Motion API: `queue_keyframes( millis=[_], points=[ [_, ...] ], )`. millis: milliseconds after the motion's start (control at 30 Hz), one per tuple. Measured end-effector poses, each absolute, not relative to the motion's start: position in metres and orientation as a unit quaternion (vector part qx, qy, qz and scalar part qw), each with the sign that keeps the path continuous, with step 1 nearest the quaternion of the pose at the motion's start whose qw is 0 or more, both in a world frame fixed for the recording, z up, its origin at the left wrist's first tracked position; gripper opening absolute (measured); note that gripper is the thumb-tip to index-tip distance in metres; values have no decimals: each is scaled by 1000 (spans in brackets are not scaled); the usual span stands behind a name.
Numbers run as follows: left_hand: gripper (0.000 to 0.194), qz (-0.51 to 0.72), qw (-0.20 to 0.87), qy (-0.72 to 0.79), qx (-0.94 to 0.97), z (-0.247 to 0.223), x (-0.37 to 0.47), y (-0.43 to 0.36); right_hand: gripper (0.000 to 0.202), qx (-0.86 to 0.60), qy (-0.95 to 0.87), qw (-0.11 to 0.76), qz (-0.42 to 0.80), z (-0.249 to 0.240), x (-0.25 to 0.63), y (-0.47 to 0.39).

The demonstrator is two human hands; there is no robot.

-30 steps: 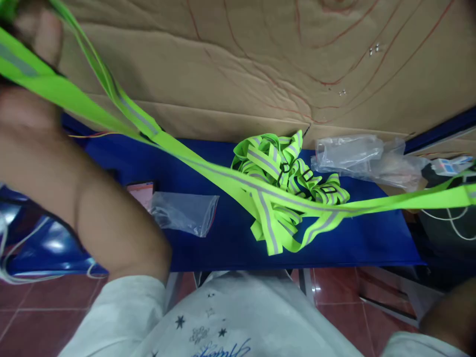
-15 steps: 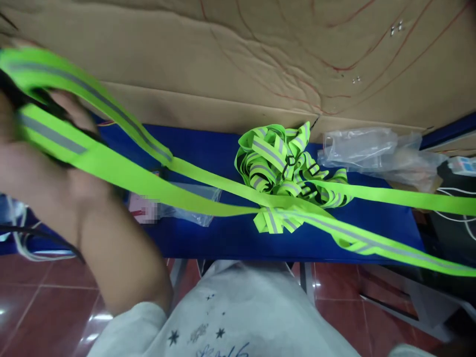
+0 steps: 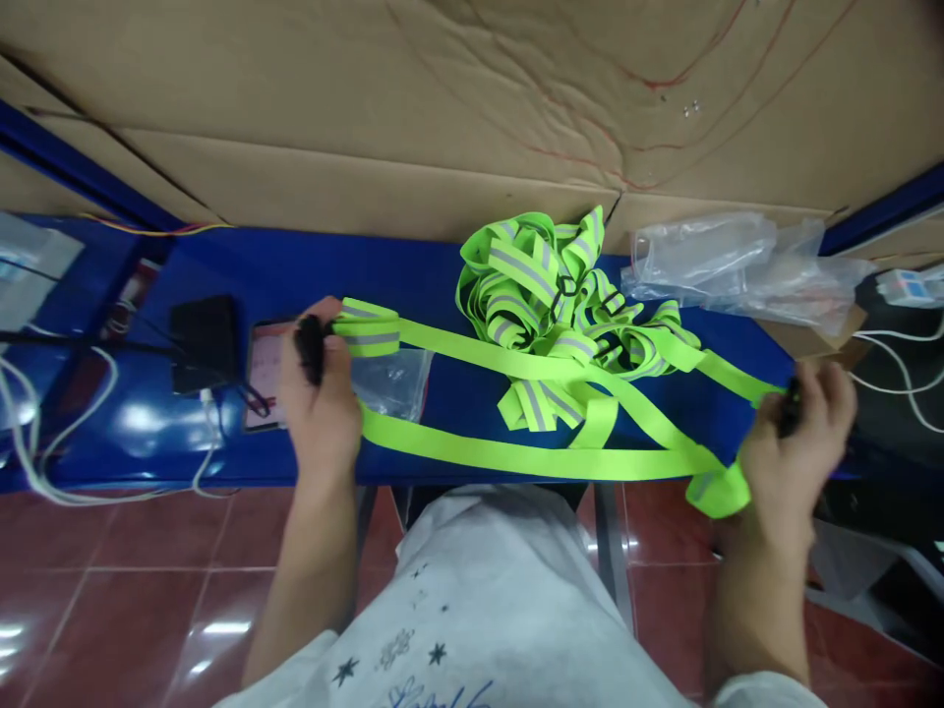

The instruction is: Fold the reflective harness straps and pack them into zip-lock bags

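A neon-green reflective strap (image 3: 472, 452) with grey stripes stretches across the front of the blue table between my hands. My left hand (image 3: 324, 393) is closed round one end of it, where a folded loop and a black piece, perhaps a buckle, show at the fingers. At the other end my right hand (image 3: 796, 452) grips the strap together with another dark piece. Behind and between the hands lies a tangled pile of the same reflective straps (image 3: 516, 285) with black buckles. Part of the held strap crosses over the front of that pile.
Clear plastic bags (image 3: 723, 261) lie at the back right, and another plastic bag (image 3: 390, 383) lies beside my left hand. A phone-like device (image 3: 265, 369), a black box (image 3: 203, 344) and white cables (image 3: 51, 472) are on the left. A cardboard wall (image 3: 331, 177) stands behind the blue table (image 3: 287, 265).
My left hand has come inward and down from the far left. My right hand has entered from beyond the right edge. The long strap ends have drawn in and now hang slacker.
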State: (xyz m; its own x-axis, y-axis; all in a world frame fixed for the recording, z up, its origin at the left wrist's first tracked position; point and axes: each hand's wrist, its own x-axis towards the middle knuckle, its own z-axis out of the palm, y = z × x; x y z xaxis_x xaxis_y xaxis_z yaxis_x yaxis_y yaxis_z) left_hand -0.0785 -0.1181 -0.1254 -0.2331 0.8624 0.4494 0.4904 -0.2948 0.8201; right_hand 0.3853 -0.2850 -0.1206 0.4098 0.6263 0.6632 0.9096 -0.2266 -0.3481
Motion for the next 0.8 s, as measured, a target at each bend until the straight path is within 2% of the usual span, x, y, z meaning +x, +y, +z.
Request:
queue_keyframes(
  millis=[167, 267, 400, 533, 667, 800],
  points=[
    [32, 444, 112, 419, 784, -127, -41, -132, 82, -644, -697, 290, -125, -131, 294, -242],
    [37, 362, 84, 372, 851, -124, -18, -124, 80, -593, -762, 232, -115, -123, 247, -206],
    [45, 253, 21, 398, 882, -123, 3, -110, 71, -551, -804, 194, -110, -118, 208, -158],
    [57, 240, 22, 414, 878, -133, 4, -99, 66, -526, -821, 203, -91, -127, 193, -131],
    [63, 286, 54, 383, 877, -150, -4, -86, 72, -506, -818, 255, -94, -143, 197, -128],
    [77, 305, 69, 345, 885, -158, -6, -84, 77, -520, -797, 288, -104, -149, 204, -134]
  ],
)
